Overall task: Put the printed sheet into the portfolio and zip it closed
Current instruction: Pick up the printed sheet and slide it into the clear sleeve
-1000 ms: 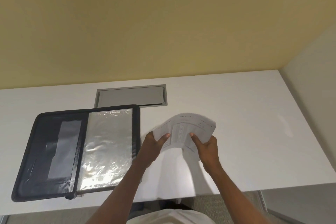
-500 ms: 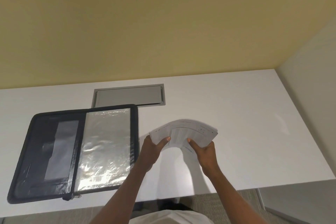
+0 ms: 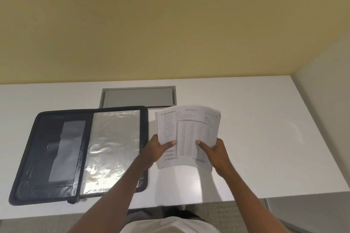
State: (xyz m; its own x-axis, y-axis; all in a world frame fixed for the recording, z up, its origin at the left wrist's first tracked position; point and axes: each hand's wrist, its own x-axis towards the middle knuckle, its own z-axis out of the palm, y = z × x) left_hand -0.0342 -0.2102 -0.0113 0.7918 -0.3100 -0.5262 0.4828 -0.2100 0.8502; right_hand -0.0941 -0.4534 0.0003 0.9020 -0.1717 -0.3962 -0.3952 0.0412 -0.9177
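Since a second ago I have tipped the printed sheet (image 3: 188, 134) up from near flat; its face now shows toward me. Left hand (image 3: 158, 150) pinches its lower left edge, right hand (image 3: 216, 150) its lower right, thumbs on the front. Sheet is above the white desk (image 3: 265, 128), just right of the open black portfolio (image 3: 56, 149), whose clear sleeve (image 3: 113, 147) faces up.

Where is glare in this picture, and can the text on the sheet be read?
Head view: glare lies on the clear plastic sleeve of the open portfolio; the printed sheet, held by left hand and right hand, is too blurred to read.
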